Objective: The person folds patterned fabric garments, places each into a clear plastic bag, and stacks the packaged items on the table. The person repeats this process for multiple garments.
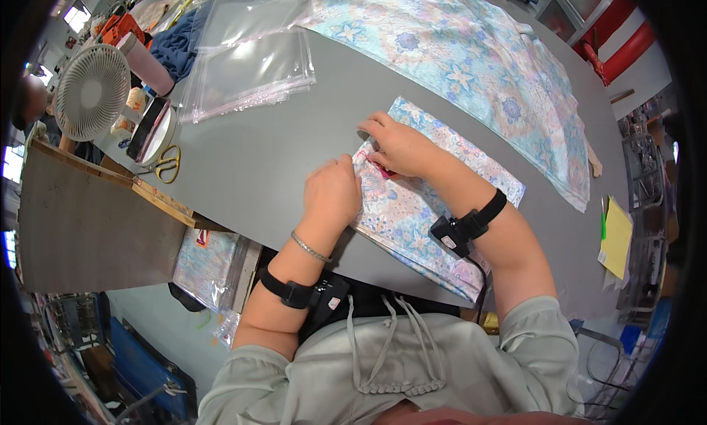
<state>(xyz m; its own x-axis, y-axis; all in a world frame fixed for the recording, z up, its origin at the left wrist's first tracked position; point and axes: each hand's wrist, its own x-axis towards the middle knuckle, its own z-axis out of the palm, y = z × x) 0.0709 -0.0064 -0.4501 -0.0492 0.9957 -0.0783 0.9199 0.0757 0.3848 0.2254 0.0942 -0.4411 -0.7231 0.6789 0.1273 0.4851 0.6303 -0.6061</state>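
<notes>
A folded piece of floral cloth [395, 220] in pale blue, pink and white lies on the grey table in front of me. My left hand [333, 190] has its fingers curled over the cloth's left edge and grips it. Over the upper left part of the cloth, my right hand [406, 147] pinches a small red label or tag [385, 172] with its thumb side, while its forefinger reaches past the cloth's edge. The fingers hide most of the label. Beyond the folded piece spreads a larger sheet of the same floral cloth [458, 55].
Clear plastic bags [248, 66] lie stacked at the back left. Yellow-handled scissors [168, 164], a white fan [91, 93] and a pink bottle [146, 66] are on the left. Yellow paper [617, 240] lies on the right. Packed cloth [207, 265] sits below the table's left edge.
</notes>
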